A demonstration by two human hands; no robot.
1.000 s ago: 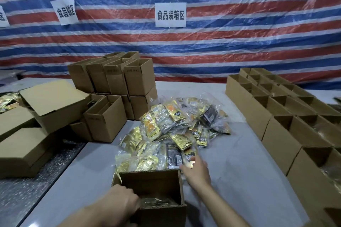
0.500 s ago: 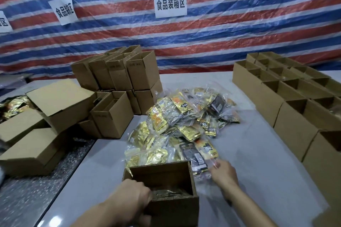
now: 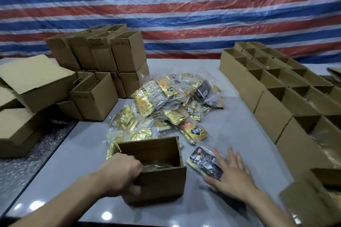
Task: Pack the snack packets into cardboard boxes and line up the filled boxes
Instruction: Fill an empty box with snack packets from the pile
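1. Left hand [image 3: 121, 173] gripped the near left corner of the open box [image 3: 160, 180], fingers curled over the rim, probably to steady it for loading; a gold packet already lay inside
2. Right hand [image 3: 232, 177] lay just beside the box, fingers straight and spread over a dark packet [image 3: 204, 164], pinching nothing; it seemed to be dragging the packet closer
3. Snack packets [image 3: 166, 105] were heaped on the table [image 3: 239, 134] right behind the box, handy for both hands
4. Rowed boxes [image 3: 276, 97] lined the right side and spare boxes [image 3: 103, 55] were stacked left, apparently keeping output and supply apart
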